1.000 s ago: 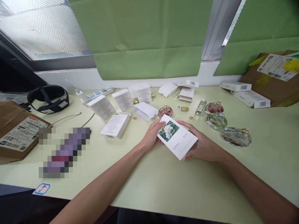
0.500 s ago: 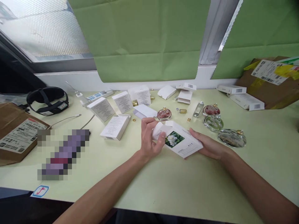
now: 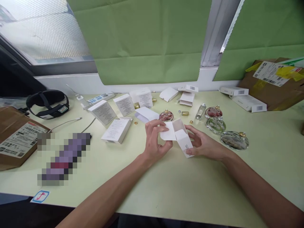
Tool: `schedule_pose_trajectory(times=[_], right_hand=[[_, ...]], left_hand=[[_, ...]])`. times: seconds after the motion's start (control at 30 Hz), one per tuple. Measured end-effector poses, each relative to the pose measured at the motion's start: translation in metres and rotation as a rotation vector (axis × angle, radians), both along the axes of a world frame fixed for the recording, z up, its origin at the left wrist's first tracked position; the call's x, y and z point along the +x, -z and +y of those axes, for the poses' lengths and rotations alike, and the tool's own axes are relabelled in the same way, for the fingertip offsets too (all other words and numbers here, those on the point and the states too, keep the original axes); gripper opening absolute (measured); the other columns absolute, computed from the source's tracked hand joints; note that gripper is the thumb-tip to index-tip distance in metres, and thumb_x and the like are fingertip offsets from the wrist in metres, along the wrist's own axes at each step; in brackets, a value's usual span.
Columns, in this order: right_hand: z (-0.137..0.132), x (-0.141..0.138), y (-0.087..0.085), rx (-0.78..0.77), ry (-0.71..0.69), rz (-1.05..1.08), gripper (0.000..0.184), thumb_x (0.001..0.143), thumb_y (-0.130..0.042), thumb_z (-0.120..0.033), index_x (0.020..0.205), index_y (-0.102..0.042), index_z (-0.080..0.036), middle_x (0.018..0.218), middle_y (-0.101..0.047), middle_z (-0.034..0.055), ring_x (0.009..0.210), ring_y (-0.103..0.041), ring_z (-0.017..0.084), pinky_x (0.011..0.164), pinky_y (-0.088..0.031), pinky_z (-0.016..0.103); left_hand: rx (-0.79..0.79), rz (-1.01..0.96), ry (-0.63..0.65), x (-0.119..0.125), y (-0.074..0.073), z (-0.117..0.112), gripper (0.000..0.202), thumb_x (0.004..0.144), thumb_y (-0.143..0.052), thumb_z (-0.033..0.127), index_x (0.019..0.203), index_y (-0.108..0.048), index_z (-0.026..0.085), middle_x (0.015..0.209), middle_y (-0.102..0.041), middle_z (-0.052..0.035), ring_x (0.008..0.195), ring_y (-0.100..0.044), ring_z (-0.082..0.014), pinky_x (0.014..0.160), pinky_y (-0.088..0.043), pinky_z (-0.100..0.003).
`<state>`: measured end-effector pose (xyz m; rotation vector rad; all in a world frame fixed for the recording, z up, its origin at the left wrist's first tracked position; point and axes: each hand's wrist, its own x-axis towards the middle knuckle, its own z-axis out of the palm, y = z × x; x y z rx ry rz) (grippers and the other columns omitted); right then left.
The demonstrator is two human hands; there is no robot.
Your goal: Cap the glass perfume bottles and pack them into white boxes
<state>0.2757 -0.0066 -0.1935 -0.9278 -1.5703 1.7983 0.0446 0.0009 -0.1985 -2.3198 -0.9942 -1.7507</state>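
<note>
A small white carton (image 3: pixel 182 139) sits between both my hands above the pale green table (image 3: pixel 180 186), its top flap (image 3: pixel 168 132) pulled open towards me. My left hand (image 3: pixel 155 139) pinches that flap with thumb and fingers. My right hand (image 3: pixel 201 143) is wrapped around the carton's body from the right. Just behind the carton stands a round pink perfume bottle (image 3: pixel 166 116) with a gold top.
Several white cartons (image 3: pixel 116 129) lie at back left, more (image 3: pixel 187 97) at back centre and right (image 3: pixel 247 102). Glass bottles (image 3: pixel 234 140) stand right of my hands. Brown parcels (image 3: pixel 14 136) sit at both ends. A black headband (image 3: pixel 47 103) and cables lie at left.
The carton was turned from its flower-printed face up to its end facing me. My left hand moved to the top and pulled the flap open.
</note>
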Motion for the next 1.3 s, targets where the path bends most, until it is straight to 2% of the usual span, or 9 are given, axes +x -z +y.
schedule_pose_trajectory(times=[0.17,0.3,0.43,0.6,0.73,0.9,1.03,1.2,1.3], right_hand=[[-0.002,-0.009,0.006,0.198,0.236,-0.185,0.083,0.073,-0.083,-0.039,0.139,-0.032,-0.037,0.150,-0.041,0.0093,0.133,-0.050,0.030,0.101,-0.051,0.047],[-0.004,-0.020,0.010,0.387,0.342,-0.266,0.079,0.073,-0.081,-0.043,0.133,-0.030,-0.034,0.151,-0.038,0.0083,0.141,-0.039,0.027,0.113,-0.039,0.047],[-0.006,-0.023,0.010,0.362,0.356,-0.294,0.083,0.071,-0.083,-0.043,0.134,-0.030,-0.034,0.151,-0.038,0.0099,0.139,-0.041,0.030,0.111,-0.041,0.048],[-0.007,-0.018,0.008,0.269,0.249,-0.292,0.081,0.074,-0.082,-0.042,0.137,-0.032,-0.033,0.150,-0.040,0.0107,0.133,-0.047,0.032,0.103,-0.048,0.048],[-0.009,-0.018,0.002,0.225,0.183,-0.254,0.071,0.085,-0.070,-0.047,0.143,-0.031,-0.033,0.146,-0.042,0.0104,0.130,-0.049,0.029,0.095,-0.053,0.042],[-0.015,-0.024,-0.005,0.182,0.098,-0.184,0.065,0.094,-0.056,-0.052,0.148,-0.023,-0.042,0.136,-0.052,0.0076,0.104,-0.065,0.024,0.071,-0.059,0.035],[-0.016,-0.023,-0.006,0.254,0.099,-0.255,0.057,0.093,-0.058,-0.052,0.144,-0.037,-0.039,0.125,-0.060,0.0068,0.101,-0.066,0.024,0.073,-0.058,0.034],[-0.013,-0.015,-0.012,0.262,0.106,-0.294,0.062,0.089,-0.065,-0.051,0.143,-0.036,-0.041,0.128,-0.058,0.0066,0.106,-0.064,0.026,0.070,-0.059,0.033],[-0.010,-0.011,-0.011,0.286,0.108,-0.357,0.046,0.089,-0.063,-0.050,0.128,-0.044,-0.035,0.116,-0.064,0.0053,0.096,-0.067,0.024,0.065,-0.056,0.032]], left_hand=[[-0.115,0.024,0.149,-0.002,0.000,0.004,0.033,0.088,-0.060,0.043,0.113,-0.055,0.022,0.117,-0.056,-0.0119,0.123,-0.052,-0.0300,0.102,-0.045,-0.051],[-0.071,0.036,0.098,0.001,-0.001,0.001,0.028,0.086,-0.068,0.042,0.104,-0.059,0.023,0.122,-0.055,-0.0109,0.133,-0.047,-0.0326,0.108,-0.041,-0.054],[-0.093,0.095,0.097,0.004,0.001,-0.002,0.024,0.087,-0.069,0.035,0.102,-0.056,0.022,0.128,-0.053,-0.0111,0.137,-0.043,-0.0320,0.110,-0.040,-0.055],[-0.216,-0.007,0.146,0.001,0.004,0.000,0.011,0.093,-0.054,0.019,0.096,-0.044,0.021,0.129,-0.050,-0.0127,0.131,-0.049,-0.0259,0.106,-0.044,-0.050],[-0.384,-0.064,0.110,-0.003,0.005,0.004,0.014,0.093,-0.054,0.024,0.088,-0.041,0.022,0.126,-0.051,-0.0122,0.127,-0.051,-0.0262,0.102,-0.045,-0.048],[-0.498,-0.038,0.285,-0.003,0.007,0.003,0.016,0.091,-0.058,0.027,0.087,-0.043,0.022,0.131,-0.047,-0.0128,0.129,-0.049,-0.0284,0.094,-0.049,-0.044],[-0.596,-0.044,0.262,-0.002,0.008,0.003,0.017,0.091,-0.060,0.034,0.093,-0.048,0.022,0.131,-0.044,-0.0116,0.129,-0.046,-0.0273,0.091,-0.049,-0.040],[-0.942,-0.082,0.368,-0.001,0.005,0.001,0.028,0.093,-0.058,0.046,0.104,-0.045,0.024,0.103,-0.058,-0.0048,0.091,-0.059,-0.0186,0.072,-0.048,-0.030],[-1.127,-0.124,0.509,0.000,0.002,-0.001,0.032,0.092,-0.059,0.049,0.101,-0.040,0.024,0.089,-0.059,0.0004,0.073,-0.058,-0.0135,0.062,-0.043,-0.025]])
